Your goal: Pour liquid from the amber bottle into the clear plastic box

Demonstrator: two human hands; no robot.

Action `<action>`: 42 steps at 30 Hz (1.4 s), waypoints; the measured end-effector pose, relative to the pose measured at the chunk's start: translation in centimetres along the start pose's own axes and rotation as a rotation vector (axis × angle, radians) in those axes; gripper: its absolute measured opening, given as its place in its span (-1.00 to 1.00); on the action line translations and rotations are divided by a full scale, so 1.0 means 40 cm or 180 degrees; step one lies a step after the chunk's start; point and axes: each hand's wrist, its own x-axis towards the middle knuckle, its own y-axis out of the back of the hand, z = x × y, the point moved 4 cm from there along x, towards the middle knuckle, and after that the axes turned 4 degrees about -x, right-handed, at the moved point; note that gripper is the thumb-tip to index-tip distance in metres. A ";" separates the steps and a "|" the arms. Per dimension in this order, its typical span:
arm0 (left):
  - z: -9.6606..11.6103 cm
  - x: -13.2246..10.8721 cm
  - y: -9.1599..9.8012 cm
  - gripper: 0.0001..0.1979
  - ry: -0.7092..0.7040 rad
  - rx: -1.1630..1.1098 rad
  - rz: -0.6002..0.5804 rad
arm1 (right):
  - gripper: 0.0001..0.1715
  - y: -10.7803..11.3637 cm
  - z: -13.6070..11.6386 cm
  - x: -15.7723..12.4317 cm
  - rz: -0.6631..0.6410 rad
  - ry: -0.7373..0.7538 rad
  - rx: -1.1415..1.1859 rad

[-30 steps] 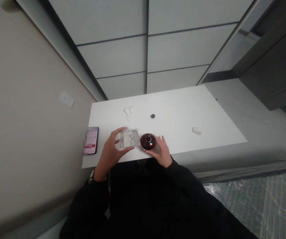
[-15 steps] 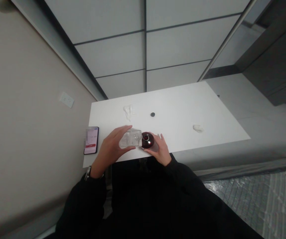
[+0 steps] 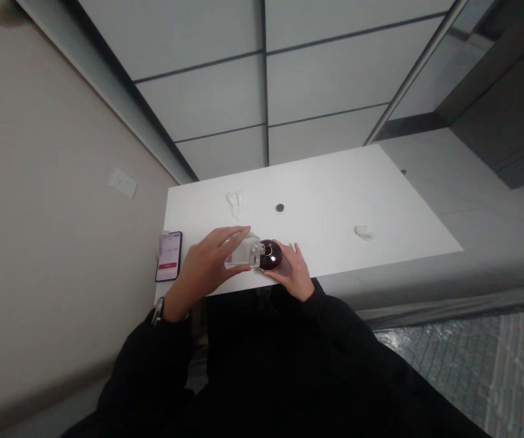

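Note:
My left hand [image 3: 211, 258] is closed around a clear bottle [image 3: 242, 252], which is tipped with its neck pointing right. Right beside that neck stands a dark red bottle [image 3: 271, 255] with a round shoulder, its open mouth facing up. The clear neck lies at the edge of the red bottle's mouth; whether they touch, I cannot tell. My right hand [image 3: 294, 272] wraps the red bottle from the right, thumb on the near side. Any liquid passing between the two is too small to make out. A small dark cap [image 3: 280, 208] lies behind the bottles.
The white table [image 3: 326, 201] carries a crumpled tissue [image 3: 234, 202] at the back, another crumpled white piece [image 3: 363, 232] to the right, and a phone [image 3: 169, 257] with a lit screen at the left edge. A wall with a socket [image 3: 124, 183] borders the left; cabinet panels [image 3: 220, 97] stand behind.
My left hand has shifted slightly right with the clear bottle, its neck now further over the red bottle's edge. My right hand and the red bottle stay nearly in place.

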 end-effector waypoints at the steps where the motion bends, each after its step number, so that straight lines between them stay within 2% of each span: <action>1: 0.002 0.003 0.002 -0.26 -0.0004 0.0027 -0.0028 | -0.08 0.000 0.000 0.000 -0.0006 -0.0006 -0.0008; 9: 0.013 0.015 0.009 -0.29 -0.0052 0.0253 -0.0097 | -0.08 0.002 -0.003 0.001 -0.0001 0.0018 -0.0035; 18: 0.019 0.023 0.016 -0.33 -0.0017 0.0127 -0.0148 | -0.07 0.005 -0.005 -0.001 -0.0025 -0.0007 -0.0048; 26: 0.023 0.033 0.022 -0.39 0.0207 -0.0093 -0.0204 | -0.10 0.001 -0.002 -0.001 -0.0034 -0.0023 -0.0082; 42: 0.044 0.049 0.046 -0.39 0.0022 0.0278 -0.0322 | -0.10 0.008 -0.006 -0.004 -0.0025 -0.0049 -0.0016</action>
